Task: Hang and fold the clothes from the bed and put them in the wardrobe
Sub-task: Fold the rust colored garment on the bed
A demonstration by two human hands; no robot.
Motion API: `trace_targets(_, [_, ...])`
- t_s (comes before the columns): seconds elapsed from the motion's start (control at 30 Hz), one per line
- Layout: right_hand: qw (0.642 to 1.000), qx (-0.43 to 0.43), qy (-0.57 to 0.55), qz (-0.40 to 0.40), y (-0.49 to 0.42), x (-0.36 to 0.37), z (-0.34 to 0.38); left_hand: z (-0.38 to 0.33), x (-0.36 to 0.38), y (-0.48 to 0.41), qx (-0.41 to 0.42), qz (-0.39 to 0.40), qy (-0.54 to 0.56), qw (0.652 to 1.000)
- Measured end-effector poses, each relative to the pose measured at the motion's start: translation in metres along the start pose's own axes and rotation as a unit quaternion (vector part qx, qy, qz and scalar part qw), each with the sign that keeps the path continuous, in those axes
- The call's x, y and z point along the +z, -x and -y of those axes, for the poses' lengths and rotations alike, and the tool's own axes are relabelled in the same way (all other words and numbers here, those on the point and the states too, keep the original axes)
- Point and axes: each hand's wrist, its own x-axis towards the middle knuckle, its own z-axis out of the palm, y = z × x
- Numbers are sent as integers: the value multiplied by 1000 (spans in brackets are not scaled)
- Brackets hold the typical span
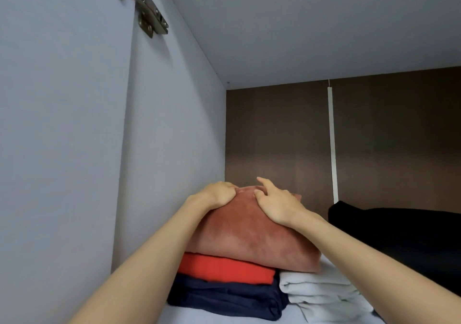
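A folded rust-pink garment (252, 236) lies on top of a stack inside the wardrobe, tilted up toward the back. Under it are a folded red garment (224, 269) and a folded navy garment (224, 298). My left hand (219, 195) grips the pink garment's far left edge with curled fingers. On its far right part lies my right hand (277, 204), fingers bent into the cloth and the index finger raised. Both forearms reach up from the bottom of the view.
A folded white garment (321, 291) lies right of the stack, partly under the pink one. A black pile (399, 236) fills the shelf's right side. The grey side wall (174, 149) is close on the left, with a door hinge (142, 4) above. The shelf ceiling (324, 24) is overhead.
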Motion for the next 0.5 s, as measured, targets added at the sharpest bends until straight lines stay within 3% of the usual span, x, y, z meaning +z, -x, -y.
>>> trace_targets(0.13, [994, 47, 5, 98, -12, 10, -6, 6, 13, -4, -26, 39, -29, 998])
trace_targets(0.23, [991, 57, 2, 119, -13, 15, -11, 6, 17, -3, -50, 37, -26, 998])
trace_targets(0.33, [995, 44, -21, 89, -7, 14, -10, 4, 16, 2, -47, -15, -7, 999])
trace_targets(0.5, [999, 25, -23, -30, 8, -2, 0, -6, 3, 17, -45, -151, -3, 987])
